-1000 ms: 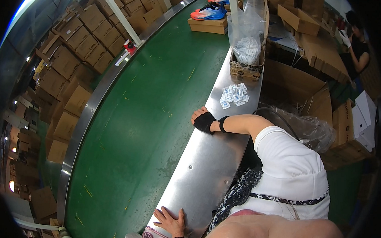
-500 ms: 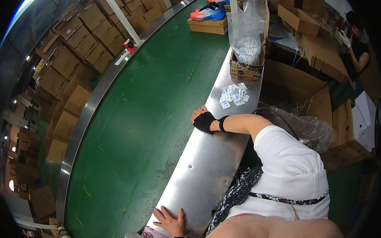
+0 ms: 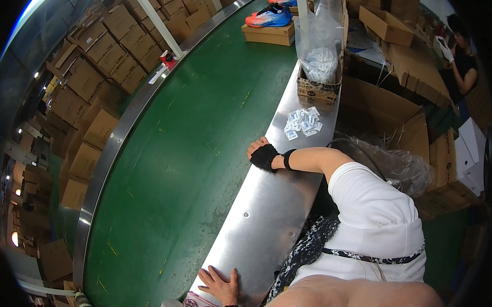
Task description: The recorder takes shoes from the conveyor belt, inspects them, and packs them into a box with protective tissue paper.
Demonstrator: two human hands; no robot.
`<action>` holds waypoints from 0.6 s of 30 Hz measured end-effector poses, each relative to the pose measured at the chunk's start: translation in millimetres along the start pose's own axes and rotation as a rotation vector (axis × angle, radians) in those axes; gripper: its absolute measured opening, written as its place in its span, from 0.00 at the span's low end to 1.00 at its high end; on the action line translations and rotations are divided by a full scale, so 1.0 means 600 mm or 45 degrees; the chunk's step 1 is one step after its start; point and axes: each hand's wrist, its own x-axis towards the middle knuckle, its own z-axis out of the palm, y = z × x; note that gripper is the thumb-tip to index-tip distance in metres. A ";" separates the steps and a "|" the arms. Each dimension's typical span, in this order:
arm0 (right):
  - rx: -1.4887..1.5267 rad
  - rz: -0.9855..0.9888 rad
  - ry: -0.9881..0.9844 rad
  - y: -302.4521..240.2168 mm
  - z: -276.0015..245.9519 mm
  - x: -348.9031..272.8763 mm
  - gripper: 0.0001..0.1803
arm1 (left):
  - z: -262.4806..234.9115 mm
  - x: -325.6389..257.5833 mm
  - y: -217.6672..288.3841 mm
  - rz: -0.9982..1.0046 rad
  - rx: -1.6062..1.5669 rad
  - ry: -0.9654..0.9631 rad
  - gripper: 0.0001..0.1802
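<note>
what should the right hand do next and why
Perhaps shift the right hand toward the sachets: it rests on the ledge, nearer to them than the flat left hand, and shoes stand on a box farther up the belt.

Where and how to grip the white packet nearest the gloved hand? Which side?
Probably pinch the white packet by its free edge, from above on the right hand side: it seems to lie flat on the metal ledge, jutting from the pile, with that edge uncovered.
</note>
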 end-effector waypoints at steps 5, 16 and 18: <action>0.039 0.029 -0.037 0.002 -0.006 0.001 0.10 | 0.004 0.001 0.001 -0.004 0.012 -0.002 0.46; 0.070 0.047 -0.071 0.001 -0.008 0.000 0.10 | 0.041 -0.005 -0.030 0.070 -0.005 0.107 0.45; 0.099 0.050 -0.064 0.000 -0.006 0.001 0.09 | 0.038 -0.006 -0.029 0.074 -0.027 0.110 0.45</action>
